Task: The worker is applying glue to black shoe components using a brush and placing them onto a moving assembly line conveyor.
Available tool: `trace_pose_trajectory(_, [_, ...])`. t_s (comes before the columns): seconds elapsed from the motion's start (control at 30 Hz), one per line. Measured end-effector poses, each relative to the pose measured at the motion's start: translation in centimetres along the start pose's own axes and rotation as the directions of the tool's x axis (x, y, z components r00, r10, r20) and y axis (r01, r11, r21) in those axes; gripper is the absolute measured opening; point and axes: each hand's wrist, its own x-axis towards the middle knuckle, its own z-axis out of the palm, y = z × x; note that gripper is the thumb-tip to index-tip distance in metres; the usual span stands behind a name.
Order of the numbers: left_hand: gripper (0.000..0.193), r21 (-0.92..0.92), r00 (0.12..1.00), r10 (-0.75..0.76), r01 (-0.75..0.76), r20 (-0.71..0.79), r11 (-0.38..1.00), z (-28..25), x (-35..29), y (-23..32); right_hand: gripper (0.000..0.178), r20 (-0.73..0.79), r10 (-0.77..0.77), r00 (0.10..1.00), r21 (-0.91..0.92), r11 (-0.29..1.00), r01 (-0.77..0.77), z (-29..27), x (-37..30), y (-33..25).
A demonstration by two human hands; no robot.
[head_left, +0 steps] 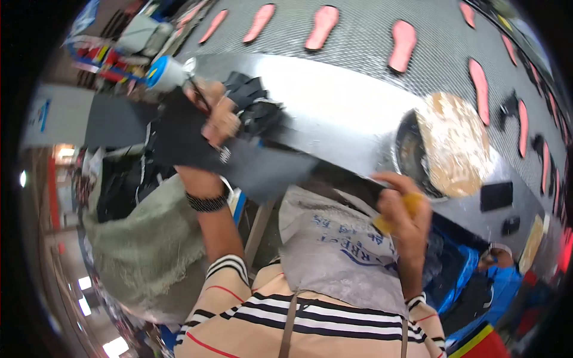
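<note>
**Dark sheet in my left hand, yellow piece in my right**

My left hand (218, 119) is closed around a dark sheet (250, 167), fingers curled over its upper part, with a black band on the wrist below. The sheet is long and flat; it runs from my grip down and to the right, across the near edge of the worktop (334, 101) toward my other hand. Just behind my left hand lies a heap of black pieces (253, 104), touching or nearly touching my knuckles, and a white bottle with a blue cap (164, 73) sits at the worktop's left end, close to my fingertips.

My right hand (403, 218) is pinched shut on a small yellow piece (412, 206), held at the near edge of the worktop by the sheet's right end. Whether the yellow piece touches the sheet I cannot tell. Just beyond this hand, toward the worktop's right end, stands a round dark tin (412, 152) with a pale, smeared lid (456, 143) tilted over it.

Past the far edge of the worktop a mesh belt (370, 30) carries pink insoles (322, 27) laid out in rows. Below my hands hangs my grey apron (340, 250); a green sack (143, 244) sits to my left under the worktop.
</note>
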Motion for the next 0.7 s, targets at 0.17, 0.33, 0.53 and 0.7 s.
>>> trace_pose_trajectory(0.17, [0.043, -0.521, 0.914, -0.103, 0.314, 0.393, 0.794, -0.4, 0.2, -12.2, 0.041, 0.307, -0.085, 0.948, -0.292, 0.940, 0.179, 0.6, 1.5, 2.9])
trace_pose_trajectory(0.33, [0.093, -0.385, 0.964, -0.120, 0.206, 0.237, 0.900, 1.5, -1.5, -15.2, 0.023, -0.006, 0.048, 0.999, 0.020, 0.999, -0.048, -1.5, -0.3, 2.9])
trace_pose_trajectory(0.53, [0.091, -0.533, 0.904, -0.333, 0.427, 0.269, 0.731, 1.0, -3.2, -16.6, 0.018, -0.180, -0.125, 0.976, 0.009, 0.992, 0.129, -1.8, -0.4, 2.3])
trace_pose_trajectory(0.7, [0.099, 0.289, 0.373, -0.648, 0.672, 0.663, 0.682, -2.9, -0.6, -14.6, 0.021, 0.116, -0.265, 0.957, -0.292, 0.912, 0.288, -4.6, 1.2, -0.5])
